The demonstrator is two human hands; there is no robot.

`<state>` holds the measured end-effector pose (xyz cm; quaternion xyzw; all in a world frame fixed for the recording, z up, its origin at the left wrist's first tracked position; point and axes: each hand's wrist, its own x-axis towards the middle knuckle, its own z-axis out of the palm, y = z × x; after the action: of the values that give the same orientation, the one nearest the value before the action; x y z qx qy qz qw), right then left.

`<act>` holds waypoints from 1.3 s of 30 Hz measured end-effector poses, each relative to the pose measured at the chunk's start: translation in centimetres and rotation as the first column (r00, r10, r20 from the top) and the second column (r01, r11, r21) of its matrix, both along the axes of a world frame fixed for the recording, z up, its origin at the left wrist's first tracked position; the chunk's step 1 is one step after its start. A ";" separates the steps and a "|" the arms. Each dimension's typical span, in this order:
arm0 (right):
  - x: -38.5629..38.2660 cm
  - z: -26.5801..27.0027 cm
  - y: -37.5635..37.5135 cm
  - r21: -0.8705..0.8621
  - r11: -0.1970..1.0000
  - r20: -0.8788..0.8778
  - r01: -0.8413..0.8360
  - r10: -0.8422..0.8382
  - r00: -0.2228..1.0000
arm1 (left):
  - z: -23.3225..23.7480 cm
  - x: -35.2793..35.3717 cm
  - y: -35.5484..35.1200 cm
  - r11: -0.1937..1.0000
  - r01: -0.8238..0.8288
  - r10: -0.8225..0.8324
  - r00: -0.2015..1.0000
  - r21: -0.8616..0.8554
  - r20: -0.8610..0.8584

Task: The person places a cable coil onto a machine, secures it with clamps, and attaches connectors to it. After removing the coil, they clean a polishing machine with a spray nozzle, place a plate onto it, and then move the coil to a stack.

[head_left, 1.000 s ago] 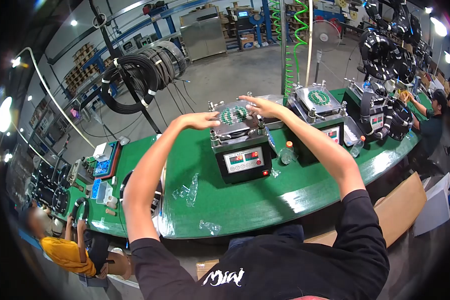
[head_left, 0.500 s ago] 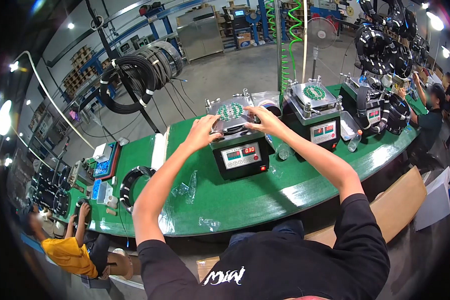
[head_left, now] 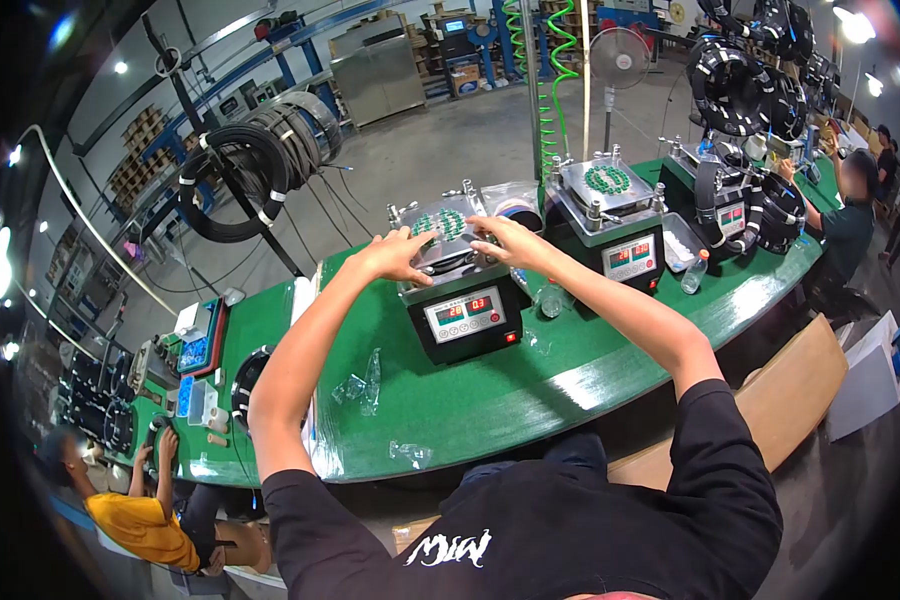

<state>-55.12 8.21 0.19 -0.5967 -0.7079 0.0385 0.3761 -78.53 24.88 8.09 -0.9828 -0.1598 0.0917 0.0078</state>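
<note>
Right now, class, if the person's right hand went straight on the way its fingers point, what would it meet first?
The right hand would probably meet the green pieces atop the nearest machine, though depth is unclear: it may pass just above them.

Gray floor (head_left: 390, 150), steel cabinet (head_left: 378, 78), bright ceiling lamps (head_left: 854, 24).
</note>
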 end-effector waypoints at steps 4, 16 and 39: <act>1.3 -0.3 0.3 0.016 0.995 -0.008 -0.101 0.101 0.995 | 2.2 2.6 1.3 0.989 0.055 -0.078 0.981 -0.134 -0.177; 7.2 4.3 -9.7 -0.289 0.957 0.051 -0.022 0.039 0.998 | 8.8 14.0 -5.2 0.832 0.407 -0.514 0.820 -0.377 -0.250; 52.4 6.5 -40.7 -0.198 0.755 0.135 0.625 -0.611 0.780 | 7.0 46.7 -23.2 0.595 0.441 -0.738 0.631 -0.672 -0.240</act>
<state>-2.75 -32.51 6.70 -0.8373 -0.4728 -0.0241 0.2733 -31.80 1.66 15.12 -0.8745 0.2306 0.3742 -0.2050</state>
